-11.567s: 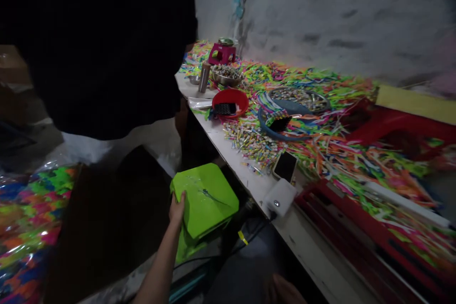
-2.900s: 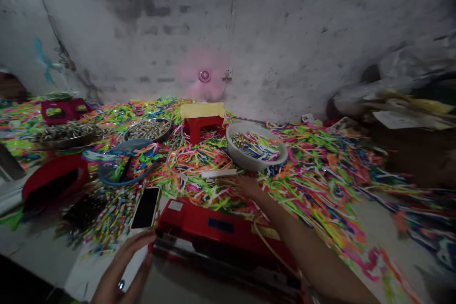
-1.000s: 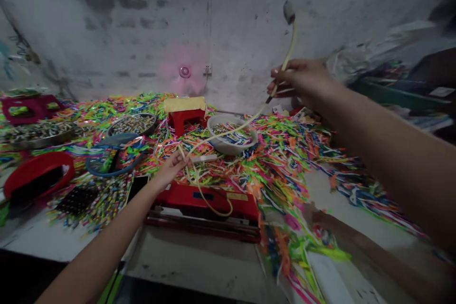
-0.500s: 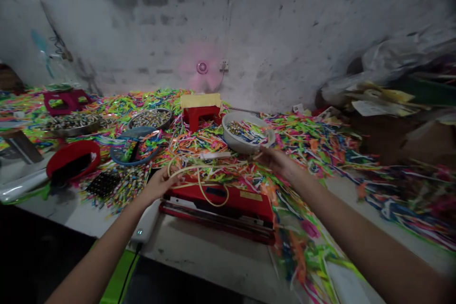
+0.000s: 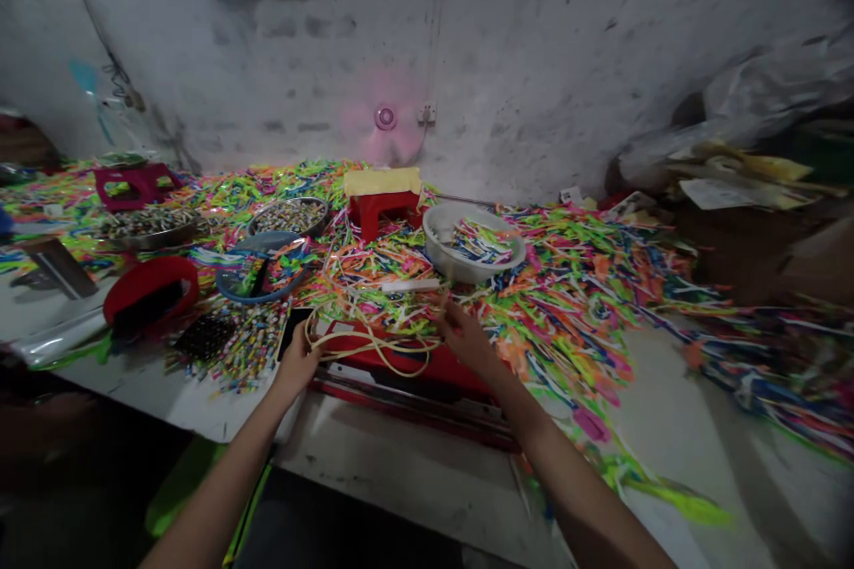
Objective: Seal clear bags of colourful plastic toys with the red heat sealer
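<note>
Loops of a cream-coloured cord (image 5: 374, 343) are gathered in my left hand (image 5: 299, 357), whose fingers close round them at the left end of a red bar heat sealer (image 5: 406, 362). The loops hang over the sealer's top. My right hand (image 5: 465, 338) is above the sealer's right part with its fingers pinched together, apparently on the cord's other stretch; the fingertips are slightly blurred. A dark phone-like slab (image 5: 294, 327) lies just behind my left hand. Behind the right hand stands a whitish bowl (image 5: 473, 262) with colourful strips in it.
Colourful strips (image 5: 567, 302) cover much of the table. A red stool (image 5: 383, 212), a blue basket (image 5: 263, 289), a red basin (image 5: 150, 293) and metal trays of small pieces (image 5: 286, 215) stand around. A pink fan (image 5: 385, 117) spins by the wall.
My right hand has moved left and nearer, from beside the whitish bowl to over the sealer. The cord has drawn into closer loops. My left hand has shifted slightly left.
</note>
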`<state>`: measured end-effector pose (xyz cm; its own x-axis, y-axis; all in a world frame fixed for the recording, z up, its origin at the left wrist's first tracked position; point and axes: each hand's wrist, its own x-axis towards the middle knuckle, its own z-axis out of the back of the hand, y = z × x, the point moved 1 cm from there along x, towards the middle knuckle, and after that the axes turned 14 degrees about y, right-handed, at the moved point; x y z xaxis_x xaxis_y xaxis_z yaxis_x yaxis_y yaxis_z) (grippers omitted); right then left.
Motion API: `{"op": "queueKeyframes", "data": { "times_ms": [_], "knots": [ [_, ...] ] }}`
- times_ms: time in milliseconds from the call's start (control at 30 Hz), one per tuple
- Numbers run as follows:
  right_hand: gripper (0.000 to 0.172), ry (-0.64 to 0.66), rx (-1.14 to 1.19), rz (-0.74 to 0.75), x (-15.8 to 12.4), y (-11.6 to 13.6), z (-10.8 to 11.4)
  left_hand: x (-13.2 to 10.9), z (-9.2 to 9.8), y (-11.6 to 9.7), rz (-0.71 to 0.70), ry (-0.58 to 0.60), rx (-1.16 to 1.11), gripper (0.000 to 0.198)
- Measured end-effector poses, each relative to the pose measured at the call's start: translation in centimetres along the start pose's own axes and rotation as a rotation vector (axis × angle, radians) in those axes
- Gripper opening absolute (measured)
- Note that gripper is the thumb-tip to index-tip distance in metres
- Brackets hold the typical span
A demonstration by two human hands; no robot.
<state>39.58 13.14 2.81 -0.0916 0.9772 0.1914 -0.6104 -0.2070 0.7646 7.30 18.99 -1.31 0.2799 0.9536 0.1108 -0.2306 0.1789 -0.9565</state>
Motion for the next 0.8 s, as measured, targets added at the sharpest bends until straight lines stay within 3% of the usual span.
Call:
{"op": "queueKeyframes", "data": {
  "times_ms": [133, 233, 300, 367, 467, 533, 633, 800],
  "knots": [
    [0.033, 0.347, -0.377, 0.068, 2.5, 3.5, -3.3, -0.4, 0.1, 0.1, 0.028, 0.039, -0.188, 0.068],
    [0.035, 0.548, -0.543, 0.061, 3.2, 3.6, -6.3, -0.8, 0.1, 0.2, 0.089, 0.04, -0.289, 0.07],
    [0.037, 0.566, -0.581, 0.135, 3.2, 2.9, -8.0, -1.0, 0.0, 0.6, 0.086, 0.028, -0.333, 0.068],
    [0.041, 0.481, -0.559, 0.224, 3.4, 2.1, -9.2, -1.2, -0.2, 0.9, 0.066, 0.018, -0.374, 0.066],
    [0.082, 0.39, -0.482, 0.174, 4.5, 1.5, -10.0, -1.3, -0.7, 0.9, 0.061, 0.052, -0.44, 0.062],
    [0.101, 0.471, -0.449, 0.055, 5.6, 1.5, -10.3, -1.2, -0.9, 0.4, 0.083, 0.083, -0.482, 0.059],
    [0.097, 0.595, -0.476, -0.031, 6.8, 1.9, -10.4, -0.9, -0.8, -0.5, 0.125, 0.102, -0.552, 0.06],
    [0.093, 0.644, -0.593, -0.036, 7.3, 3.1, -9.8, -0.1, -0.5, 0.0, 0.15, 0.092, -0.643, 0.061]
  ]
}}
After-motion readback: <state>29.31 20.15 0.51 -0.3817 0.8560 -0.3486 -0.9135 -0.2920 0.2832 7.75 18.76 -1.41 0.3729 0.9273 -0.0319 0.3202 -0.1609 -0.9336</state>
